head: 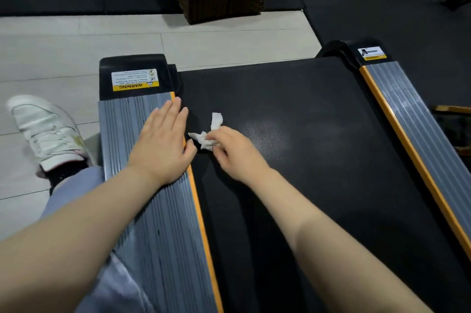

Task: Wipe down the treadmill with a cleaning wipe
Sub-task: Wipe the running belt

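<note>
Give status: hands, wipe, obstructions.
Left hand flat on side rail. Right hand fingers pinching wipe on belt. Nothing in the way.

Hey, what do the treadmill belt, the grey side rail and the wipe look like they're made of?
Treadmill belt: probably rubber or PVC, matte black, with a fine dotted texture showing where light hits.
Grey side rail: ribbed lengthwise with a dull sheen, either plastic or aluminium; an orange strip edges it.
Wipe: thin white non-woven or paper tissue, crumpled and pinched by the right hand.
</note>
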Tool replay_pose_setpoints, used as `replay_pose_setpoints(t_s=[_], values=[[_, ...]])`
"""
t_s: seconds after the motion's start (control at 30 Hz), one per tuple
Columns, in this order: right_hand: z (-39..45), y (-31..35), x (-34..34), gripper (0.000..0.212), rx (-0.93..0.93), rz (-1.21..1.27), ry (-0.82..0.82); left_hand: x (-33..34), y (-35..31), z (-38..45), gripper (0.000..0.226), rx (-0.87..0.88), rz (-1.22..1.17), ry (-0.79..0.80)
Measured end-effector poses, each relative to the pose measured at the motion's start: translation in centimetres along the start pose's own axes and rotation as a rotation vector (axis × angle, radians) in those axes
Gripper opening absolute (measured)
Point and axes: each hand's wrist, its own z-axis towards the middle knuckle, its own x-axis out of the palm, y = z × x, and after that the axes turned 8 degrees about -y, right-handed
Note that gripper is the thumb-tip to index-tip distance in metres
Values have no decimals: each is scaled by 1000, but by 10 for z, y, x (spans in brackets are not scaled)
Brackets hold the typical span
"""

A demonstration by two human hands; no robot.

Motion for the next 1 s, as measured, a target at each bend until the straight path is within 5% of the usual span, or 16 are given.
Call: replay_pose_setpoints(t_s=[0.07,0.13,0.3,0.37,0.6,0.7,0.9,1.0], values=[[2,-22,-19,21,-7,-97,27,-3,4,2,73,15,5,-4],[5,-57,-41,21,128,-200,-122,-10,15,12,68,93,39,-51],[-6,-150,-97,27,931,-441,-496,-14,62,62,72,223,90,-112],[8,-139,-87,25,1048,-437,-566,-9,71,71,75,216,87,-41],[50,9,16,23,397,-195,-217,-6,65,64,81,234,96,84],[40,34,16,21,310,-85,-30,-11,62,62,82,221,122,152],[53,12,-14,20,38,-198,251,-41,54,97,89,327,309,484],[57,-38,-42,33,123,-321,148,-55,46,112,92,413,428,501]])
